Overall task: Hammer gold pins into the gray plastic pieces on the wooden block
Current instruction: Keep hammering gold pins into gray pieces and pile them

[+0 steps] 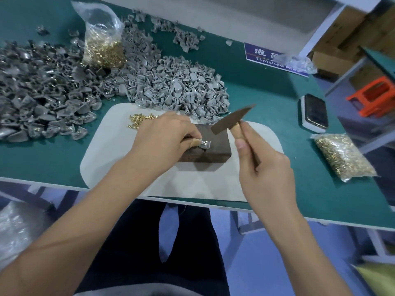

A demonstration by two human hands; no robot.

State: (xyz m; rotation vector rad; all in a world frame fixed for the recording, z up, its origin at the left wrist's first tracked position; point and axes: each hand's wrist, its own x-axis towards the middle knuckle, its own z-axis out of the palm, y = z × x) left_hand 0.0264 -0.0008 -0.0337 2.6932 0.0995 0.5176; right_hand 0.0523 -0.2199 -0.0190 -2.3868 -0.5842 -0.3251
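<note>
Gray piece (204, 144): one, on one wooden block (215, 149), pinched by left hand (164, 135)
Hammer (233, 120): one, gripped by right hand (263, 165)
Pin bags: two

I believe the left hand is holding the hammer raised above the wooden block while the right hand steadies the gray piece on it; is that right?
Not quite: the hands are swapped. In the head view the right hand holds the hammer raised above the wooden block, while the left hand steadies the gray piece on it.

dark matt wooden block (210, 149); matt gray plastic pieces (171, 82); shiny gold metal pins (139, 120); dull metal hammer head (233, 118), wooden handle; glossy clear bag (344, 157); matt green tabletop (267, 92).
</note>
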